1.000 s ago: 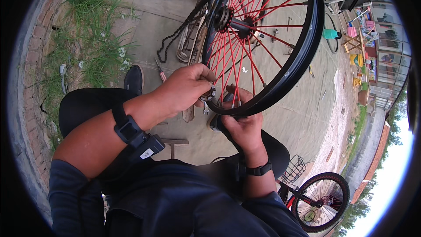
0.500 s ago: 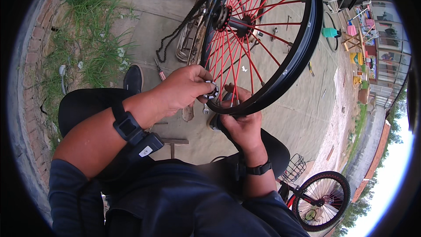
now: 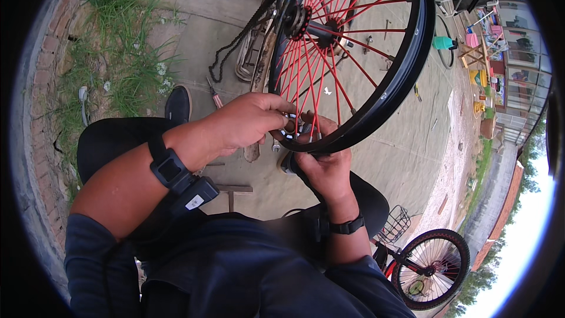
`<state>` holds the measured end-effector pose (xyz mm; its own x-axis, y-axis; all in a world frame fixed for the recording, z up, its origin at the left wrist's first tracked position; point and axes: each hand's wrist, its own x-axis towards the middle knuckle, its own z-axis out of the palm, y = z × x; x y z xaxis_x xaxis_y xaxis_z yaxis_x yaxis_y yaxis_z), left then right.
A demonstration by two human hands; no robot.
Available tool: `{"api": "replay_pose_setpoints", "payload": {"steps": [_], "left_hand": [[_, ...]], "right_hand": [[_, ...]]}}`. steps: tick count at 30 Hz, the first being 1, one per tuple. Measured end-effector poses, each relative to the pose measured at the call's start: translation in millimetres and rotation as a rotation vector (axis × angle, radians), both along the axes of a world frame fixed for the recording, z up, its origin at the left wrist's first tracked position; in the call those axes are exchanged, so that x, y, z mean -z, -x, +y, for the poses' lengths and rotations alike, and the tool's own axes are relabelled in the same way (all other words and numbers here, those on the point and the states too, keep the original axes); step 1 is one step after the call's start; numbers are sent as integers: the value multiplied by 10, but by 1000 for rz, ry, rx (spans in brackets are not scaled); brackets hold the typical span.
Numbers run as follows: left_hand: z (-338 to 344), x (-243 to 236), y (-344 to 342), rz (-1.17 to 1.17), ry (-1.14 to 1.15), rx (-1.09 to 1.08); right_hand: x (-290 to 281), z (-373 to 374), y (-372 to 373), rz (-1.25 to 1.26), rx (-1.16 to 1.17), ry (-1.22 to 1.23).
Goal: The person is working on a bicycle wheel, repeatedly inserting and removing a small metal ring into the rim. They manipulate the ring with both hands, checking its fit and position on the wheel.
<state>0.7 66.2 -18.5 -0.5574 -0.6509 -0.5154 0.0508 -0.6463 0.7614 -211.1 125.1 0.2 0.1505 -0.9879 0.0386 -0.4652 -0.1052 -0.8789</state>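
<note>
A bicycle wheel with a bare black rim (image 3: 415,41) and red spokes (image 3: 366,72) stands in front of me. My left hand (image 3: 250,121) pinches a round, notched spoke wrench (image 3: 291,135), which sits among the spokes just inside the rim's near edge. Its fingertips partly cover the tool, so how it meets a spoke is hard to make out. From below, my right hand (image 3: 325,171) wraps around the rim, its thumb on the near side and its fingers reaching in between the spokes beside the wrench. The wheel's hub (image 3: 322,34) carries a dark sprocket.
A loose chain (image 3: 226,53) hangs left of the wheel. A screwdriver (image 3: 215,94) and a wrench (image 3: 276,146) lie on the ground. Grass (image 3: 120,35) grows along a brick edge at left. Another bicycle wheel (image 3: 431,270) is at lower right.
My left hand has moved slightly right with the spoke wrench, from the rim's outer side to in among the spokes, nearer my right fingers. My right hand keeps its grip.
</note>
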Motion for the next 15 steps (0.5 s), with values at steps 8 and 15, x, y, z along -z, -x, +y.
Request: {"api": "replay_pose_setpoints", "payload": {"steps": [8, 15], "left_hand": [[-3, 23, -5, 79, 0, 21], [2, 34, 6, 56, 18, 23]], "right_hand": [[-3, -1, 7, 12, -3, 12], [5, 28, 56, -32, -62, -124]]}}
